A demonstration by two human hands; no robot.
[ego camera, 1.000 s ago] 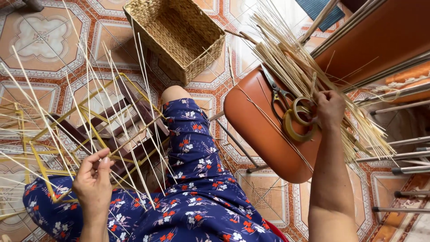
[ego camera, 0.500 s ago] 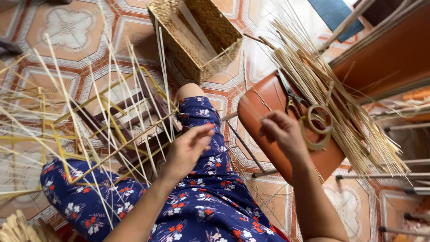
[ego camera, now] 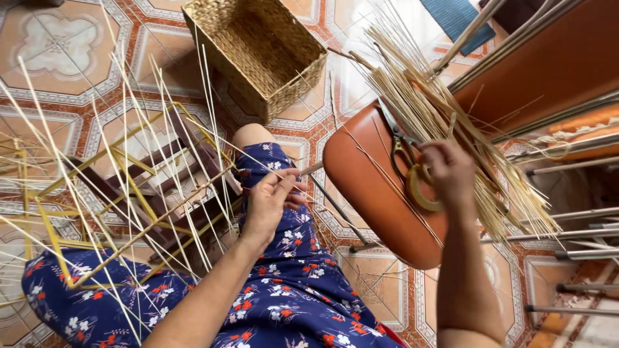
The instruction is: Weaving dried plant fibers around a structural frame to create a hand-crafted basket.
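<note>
At three o'clock, the right hand (ego camera: 451, 173) closed on strips in the bundle (ego camera: 445, 122) atop the orange stool (ego camera: 374, 187); the left hand (ego camera: 269, 201) pinched one strip. Beside it the frame (ego camera: 129, 193) looked barely woven; a finished basket (ego camera: 255, 51) sat at twelve.

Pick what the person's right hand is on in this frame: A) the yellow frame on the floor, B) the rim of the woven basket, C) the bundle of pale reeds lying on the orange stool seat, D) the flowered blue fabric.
C: the right hand rests on the bundle of pale reeds across the orange stool seat, beside scissors and a tape roll; the woven basket stands apart, untouched.
</note>
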